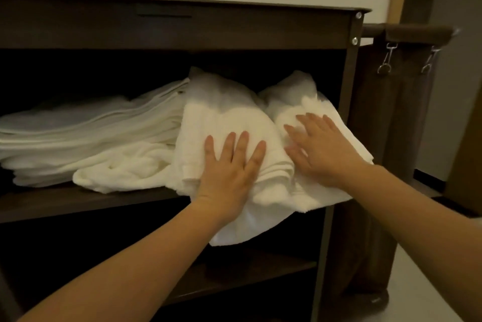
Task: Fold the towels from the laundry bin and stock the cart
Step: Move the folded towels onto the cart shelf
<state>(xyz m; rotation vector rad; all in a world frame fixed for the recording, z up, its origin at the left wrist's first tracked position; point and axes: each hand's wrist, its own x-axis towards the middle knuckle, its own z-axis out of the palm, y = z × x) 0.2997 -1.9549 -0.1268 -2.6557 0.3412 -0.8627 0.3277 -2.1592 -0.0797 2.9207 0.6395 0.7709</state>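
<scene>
"Where were your hands?"

"My left hand (229,165) lay flat, fingers straight and spread, pressing down on a folded white terry towel (221,118). That towel sat at the front edge of the middle shelf (78,201) of the dark brown wooden cart (234,27). The hand gripped nothing."

"And the other one?"

"My right hand (320,149) was open too, fingers straight, palm down on a second white terry towel (294,89). It was just beside the first, at the shelf's right end against the cart's right post."

"Did the towels sit fully on the shelf?"

"No. Both overhung the front edge, and a flap of white cloth drooped below it under my left wrist. The two towels touched each other."

"What else was on that shelf?"

"Towards the left end was a stack of flat white linens (91,126). In front of it lay a crumpled white towel (125,170), touching the one under my left hand."

"Anything beyond the cart?"

"A brown fabric laundry bag (407,113) hung at the cart's right side, with metal clips (386,58) along its top. A lower shelf (247,277) showed below, too dark for me to tell what it held."
</scene>
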